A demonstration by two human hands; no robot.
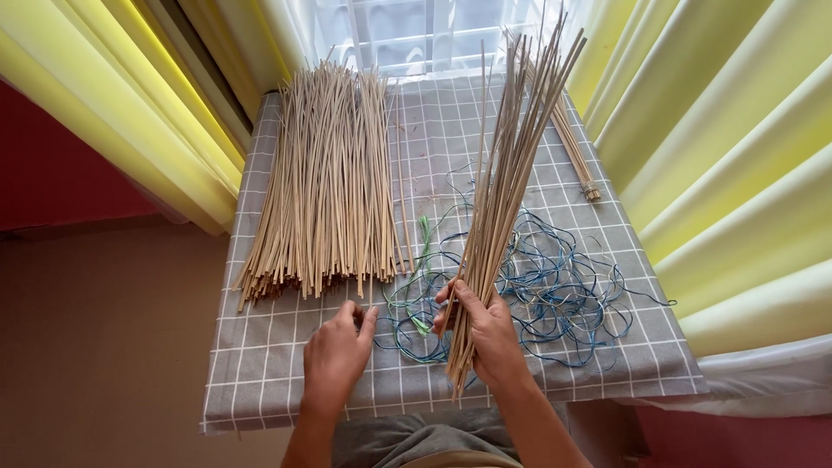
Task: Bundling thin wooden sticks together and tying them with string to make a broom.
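Right hand gripped the stick bundle low, ends fanning; a tighter hold would square them; left hand rested loosely curled, empty, on the worktop.

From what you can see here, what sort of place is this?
Probably a home craft corner by a window: a checked cloth-covered table holds a pile of thin sticks and tangled blue cord, framed by yellow curtains.

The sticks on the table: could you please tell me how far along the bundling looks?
Done: one tied bundle lies by the right curtain. In hand: the right hand grips a loose handful of sticks, held tilted above the blue strings; the left hand rests open at the foot of the big pile. Left: that pile, loose on the checked cloth.
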